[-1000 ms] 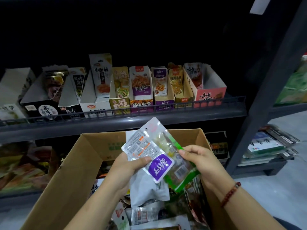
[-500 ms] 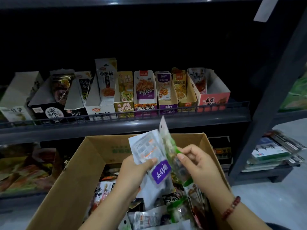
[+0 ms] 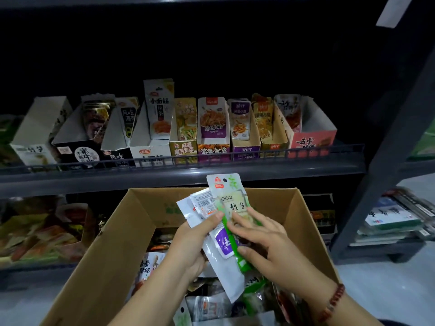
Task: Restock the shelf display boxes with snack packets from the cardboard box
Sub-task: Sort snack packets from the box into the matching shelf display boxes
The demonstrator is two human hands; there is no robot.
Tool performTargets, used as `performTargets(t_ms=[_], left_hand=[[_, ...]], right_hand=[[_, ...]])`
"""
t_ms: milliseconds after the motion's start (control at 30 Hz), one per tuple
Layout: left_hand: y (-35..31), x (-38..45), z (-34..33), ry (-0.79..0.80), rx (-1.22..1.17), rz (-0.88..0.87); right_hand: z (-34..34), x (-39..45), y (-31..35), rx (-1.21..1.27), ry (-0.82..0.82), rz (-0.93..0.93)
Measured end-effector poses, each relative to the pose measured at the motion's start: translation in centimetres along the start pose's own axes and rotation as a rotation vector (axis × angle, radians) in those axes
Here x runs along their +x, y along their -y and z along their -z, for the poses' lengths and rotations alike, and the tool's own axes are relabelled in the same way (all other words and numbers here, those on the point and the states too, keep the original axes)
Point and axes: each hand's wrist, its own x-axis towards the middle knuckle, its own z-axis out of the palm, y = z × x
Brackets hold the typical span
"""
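Over the open cardboard box my left hand grips a fanned stack of snack packets, among them a white packet with a purple label. My right hand holds a green-and-white bamboo-shoot packet at the front of the stack, fingers across its face and thumb on its green lower edge. Its printed front faces me, upright. More loose packets fill the bottom of the box. A row of display boxes with upright packets stands on the shelf behind.
A wire rail runs along the shelf's front edge. At the far left stands a white bamboo-shoot display box. The lower shelf holds packets on the left. A dark upright post and stacked packets are on the right.
My right hand has turned the green packet from edge-on so that its printed front faces me, and set it against the stack. Both hands rose a little toward the shelf.
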Motion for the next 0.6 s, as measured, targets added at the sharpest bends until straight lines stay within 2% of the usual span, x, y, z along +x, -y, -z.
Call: performTargets(t_ms=[133, 367, 500, 600], left_hand=[[0.2, 0.4, 0.3, -0.114, 0.032, 0.009], [-0.4, 0.2, 0.2, -0.090, -0.046, 0.038], [-1.4, 0.1, 0.3, -0.093, 0.068, -0.073], [-2.4, -0.2, 0.6, -0.082, 0.161, -0.175]], right_hand=[[0.0, -0.1, 0.2, -0.002, 0.054, 0.022], [0.3, 0.3, 0.8, -0.118, 0.000, 0.103], [1.4, 0.6, 1.5, 0.098, -0.114, 0.015], [2.1, 1.3, 2.0, 0.149, -0.162, -0.069]])
